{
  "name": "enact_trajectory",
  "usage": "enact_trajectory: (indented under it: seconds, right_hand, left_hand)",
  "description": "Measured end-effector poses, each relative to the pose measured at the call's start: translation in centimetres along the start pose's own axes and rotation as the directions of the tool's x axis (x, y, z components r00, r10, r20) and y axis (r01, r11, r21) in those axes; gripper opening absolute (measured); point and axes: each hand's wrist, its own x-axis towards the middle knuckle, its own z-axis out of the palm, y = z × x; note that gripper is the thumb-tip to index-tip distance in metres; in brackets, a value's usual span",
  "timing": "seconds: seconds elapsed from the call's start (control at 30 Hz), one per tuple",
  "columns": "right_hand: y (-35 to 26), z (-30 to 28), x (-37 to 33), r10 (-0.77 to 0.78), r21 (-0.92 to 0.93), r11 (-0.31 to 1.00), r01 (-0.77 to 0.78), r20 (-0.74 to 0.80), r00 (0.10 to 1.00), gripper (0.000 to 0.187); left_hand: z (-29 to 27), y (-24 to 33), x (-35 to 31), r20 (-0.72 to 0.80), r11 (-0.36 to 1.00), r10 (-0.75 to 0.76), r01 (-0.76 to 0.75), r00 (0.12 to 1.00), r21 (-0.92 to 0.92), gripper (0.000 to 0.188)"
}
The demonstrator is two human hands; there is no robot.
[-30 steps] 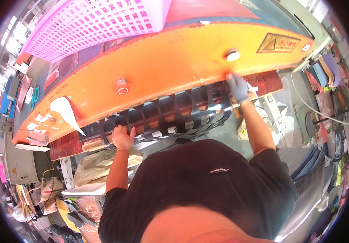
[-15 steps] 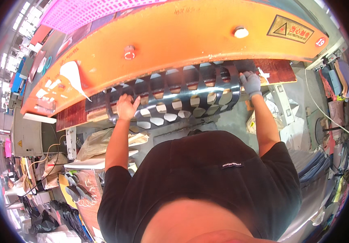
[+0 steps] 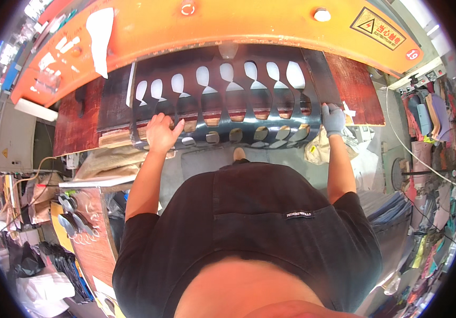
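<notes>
A black sheet with rows of cut-out holes point(image 3: 242, 109) lies on a dark board and bends down over the front edge of the work surface. Pale shapes show in its far row of holes. My bare left hand point(image 3: 163, 132) rests on the sheet near its left front corner, fingers forward and thumb spread. On my right hand point(image 3: 334, 120) is a grey glove that leaves fingertips bare. Its fingers are curled at the sheet's right edge, close to the board's front; their undersides are hidden.
An orange machine beam point(image 3: 270, 29) with a round knob spans the far side. Reddish boards point(image 3: 352, 87) flank the dark one. Left of me stands a small wooden table point(image 3: 91, 212). Plastic bags point(image 3: 320, 148) lie below on the right, near hanging coloured pieces point(image 3: 424, 111).
The beam sits higher in view and much more of the holed sheet shows lying on the board. Both hands stay at the sheet's front corners. The pink basket has left the view.
</notes>
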Motion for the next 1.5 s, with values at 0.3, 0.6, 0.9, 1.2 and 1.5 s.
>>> enact_trajectory:
  seconds: [0.3, 0.6, 0.9, 1.2, 1.5]
  right_hand:
    - [1.9, -6.0, -12.9, 0.036, -0.071, 0.997, -0.040, -0.050, 0.998, 0.027]
    - [-1.5, -10.2, -14.2, 0.175, 0.344, 0.930, -0.128, -0.108, 0.979, 0.029]
    - [-26.2, -3.4, -7.5, -0.384, 0.394, 0.900, 0.188, 0.508, 0.771, 0.068]
    - [-23.0, -3.2, -5.9, -0.133, 0.720, 0.388, -0.575, 0.661, 0.738, 0.052]
    - [-20.8, -4.0, -6.5, -0.185, 0.247, 0.963, 0.110, 0.305, 0.934, 0.065]
  left_hand:
    - [-6.6, 4.4, -12.1, -0.055, 0.994, 0.018, -0.024, 0.998, -0.102, 0.033]
    - [-13.5, 7.9, -13.3, -0.117, 0.952, 0.121, -0.149, 0.986, -0.269, 0.031]
    - [-6.8, 14.2, -9.1, 0.279, 0.896, 0.351, -0.234, 0.894, -0.377, 0.047]
    - [-6.9, 14.3, -9.7, 0.275, 0.885, 0.335, -0.201, 0.901, -0.420, 0.048]
    - [-7.6, 14.8, -9.2, 0.283, 0.891, 0.331, -0.199, 0.900, -0.408, 0.047]
